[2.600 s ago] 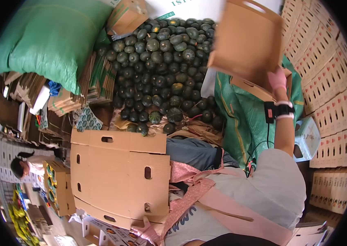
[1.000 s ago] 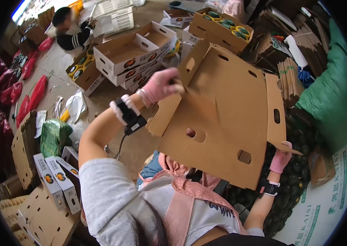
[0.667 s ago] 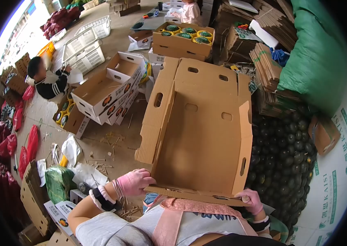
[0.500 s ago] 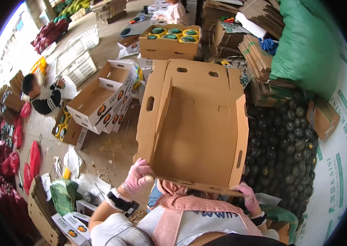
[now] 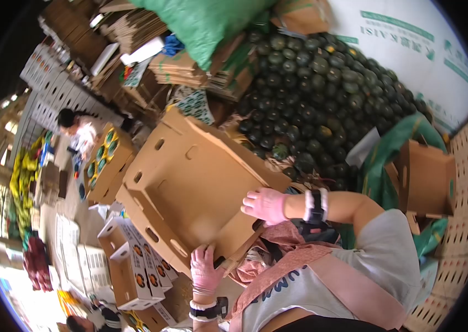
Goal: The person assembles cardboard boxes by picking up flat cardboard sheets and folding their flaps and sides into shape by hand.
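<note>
A shallow brown cardboard box (image 5: pixel 201 182), partly folded up, lies tilted in front of my body, with cut-out handle holes in its walls. My left hand (image 5: pixel 206 268), in a pink glove, grips the near edge at the box's left corner. Further right, my right hand (image 5: pixel 267 206), also gloved in pink, has its fingers over the near wall; its thumb is hidden. The inside of the box shows bare cardboard.
Dark green round squash (image 5: pixel 311 88) are heaped beyond the box to the right. White printed cartons (image 5: pixel 134 265) stand at left, near a carton of yellow-wrapped produce (image 5: pixel 107 160). Two people are at the left. A green sack (image 5: pixel 201 27) sits on flat cardboard stacks.
My view has swung to the right, so the box now appears turned and further left. My right hand has shifted from the box's right corner inward along its near side.
</note>
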The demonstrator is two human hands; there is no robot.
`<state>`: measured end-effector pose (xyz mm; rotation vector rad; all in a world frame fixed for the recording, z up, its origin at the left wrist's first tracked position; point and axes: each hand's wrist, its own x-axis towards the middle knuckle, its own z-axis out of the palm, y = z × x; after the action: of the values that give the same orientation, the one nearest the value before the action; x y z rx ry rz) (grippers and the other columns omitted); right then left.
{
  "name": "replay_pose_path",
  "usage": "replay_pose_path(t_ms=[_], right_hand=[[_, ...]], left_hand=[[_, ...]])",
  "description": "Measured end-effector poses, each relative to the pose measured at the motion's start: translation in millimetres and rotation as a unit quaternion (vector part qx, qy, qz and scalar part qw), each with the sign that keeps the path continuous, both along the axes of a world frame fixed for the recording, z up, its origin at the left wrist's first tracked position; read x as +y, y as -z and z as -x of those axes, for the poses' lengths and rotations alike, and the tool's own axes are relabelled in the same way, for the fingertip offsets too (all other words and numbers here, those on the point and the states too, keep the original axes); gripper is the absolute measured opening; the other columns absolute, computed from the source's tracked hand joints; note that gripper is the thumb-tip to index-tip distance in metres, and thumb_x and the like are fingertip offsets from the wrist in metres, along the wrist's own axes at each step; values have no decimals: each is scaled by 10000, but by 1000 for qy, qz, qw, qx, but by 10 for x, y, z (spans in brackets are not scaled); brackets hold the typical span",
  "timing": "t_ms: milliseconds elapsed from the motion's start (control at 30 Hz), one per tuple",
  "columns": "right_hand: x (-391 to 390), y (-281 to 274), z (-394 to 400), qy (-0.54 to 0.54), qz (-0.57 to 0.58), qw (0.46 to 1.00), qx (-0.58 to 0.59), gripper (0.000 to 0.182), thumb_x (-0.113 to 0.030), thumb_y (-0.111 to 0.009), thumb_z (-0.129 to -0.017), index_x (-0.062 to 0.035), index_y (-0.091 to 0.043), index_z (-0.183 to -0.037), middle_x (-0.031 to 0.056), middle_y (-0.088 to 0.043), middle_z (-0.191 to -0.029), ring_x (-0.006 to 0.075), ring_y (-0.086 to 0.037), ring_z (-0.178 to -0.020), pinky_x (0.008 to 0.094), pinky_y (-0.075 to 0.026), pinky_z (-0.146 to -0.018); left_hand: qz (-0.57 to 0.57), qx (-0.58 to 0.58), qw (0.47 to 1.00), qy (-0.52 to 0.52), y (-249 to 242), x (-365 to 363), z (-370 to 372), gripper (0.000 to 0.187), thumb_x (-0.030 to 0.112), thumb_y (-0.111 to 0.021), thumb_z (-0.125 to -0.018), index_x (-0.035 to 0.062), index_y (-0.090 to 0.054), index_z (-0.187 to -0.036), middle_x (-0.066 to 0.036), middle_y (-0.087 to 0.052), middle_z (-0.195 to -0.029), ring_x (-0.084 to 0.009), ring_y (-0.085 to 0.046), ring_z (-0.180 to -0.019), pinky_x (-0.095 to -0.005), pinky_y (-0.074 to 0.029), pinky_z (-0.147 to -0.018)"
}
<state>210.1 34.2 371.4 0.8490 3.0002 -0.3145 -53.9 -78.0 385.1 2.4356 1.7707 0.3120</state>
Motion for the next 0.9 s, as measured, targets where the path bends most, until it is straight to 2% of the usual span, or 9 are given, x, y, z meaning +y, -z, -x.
replay_pose_path(t_ms=[200, 333, 400, 500, 567, 667, 700, 800, 900], right_hand=[[-113, 348, 84, -192, 256, 928, -191, 242, -175, -658, -677, -32, -647, -872, 133, -650, -918, 310, -615, -874, 406, -496, -758], [-496, 127, -28, -231, 242, 907, -257, 327, -282, -677, -695, -14, -653, -881, 158, -651, -865, 320, -624, -846, 407, -501, -737], [-204, 16, 6, -243, 276, 924, -102, 368, -318, -664, -716, -24, -644, -937, 148, -649, -857, 334, -623, -818, 409, -502, -731], [205, -693, -57, 247, 63, 962, 102, 229, -240, -583, -730, -11, -594, -739, 118, -616, -635, 274, -624, -597, 418, -491, -491], [679, -490, -68, 367, -10, 926, 94, 161, -157, -576, -692, -19, -615, -765, 126, -636, -655, 268, -638, -603, 403, -488, -467], [1021, -35, -120, 333, 136, 920, 156, 267, -98, -556, -731, -40, -633, -980, 145, -660, -890, 301, -632, -830, 383, -504, -716], [1006, 38, -162, 333, 187, 900, 213, 294, -76, -541, -740, -69, -636, -1019, 147, -655, -941, 311, -620, -870, 378, -492, -766], [797, 192, -320, 183, 188, 870, 417, 256, -19, -514, -730, -81, -659, -931, 93, -667, -883, 221, -620, -807, 322, -477, -751], [725, 278, -386, 193, 346, 758, 519, 168, -16, -541, -750, -38, -657, -870, 21, -652, -803, 96, -574, -759, 243, -454, -717]], left_hand=[[399, -87, 912, 41, -91, -317, -47, 532, 326, -675, -730, 54, -533, -1165, -184, -559, -1054, -338, -548, -984, -428, -460, -852], [379, -158, 909, 68, -70, -332, -26, 558, 331, -692, -732, 54, -522, -1186, -185, -568, -1090, -334, -547, -1022, -414, -462, -868], [305, -124, 935, 132, -19, -279, 120, 571, 323, -705, -727, 55, -515, -1195, -179, -571, -1108, -331, -544, -1044, -408, -466, -870], [-107, -268, 929, -231, -240, 230, 370, 635, 136, -751, -700, 47, -459, -1257, -143, -521, -1181, -261, -504, -1082, -377, -427, -939], [-185, -299, 892, -284, -32, 500, 758, 487, 132, -631, -790, 44, -478, -1243, -94, -527, -1073, -207, -516, -956, -347, -449, -809], [215, -604, 680, -355, 260, 717, 1291, 389, 210, -490, -851, 106, -498, -1225, -32, -541, -1114, -155, -520, -1004, -306, -463, -766], [243, -553, 782, -157, 455, 727, 1451, 398, 170, -441, -852, 121, -499, -1243, -21, -553, -1157, -146, -529, -1031, -319, -475, -789], [258, -658, 655, -268, 289, 662, 1157, 397, 119, -446, -889, 43, -470, -1278, -95, -561, -1178, -185, -541, -1025, -291, -457, -856], [264, -579, 757, -148, 427, 580, 1105, 407, 273, -397, -933, 19, -499, -1234, -90, -567, -1176, -227, -549, -1052, -316, -429, -930]])
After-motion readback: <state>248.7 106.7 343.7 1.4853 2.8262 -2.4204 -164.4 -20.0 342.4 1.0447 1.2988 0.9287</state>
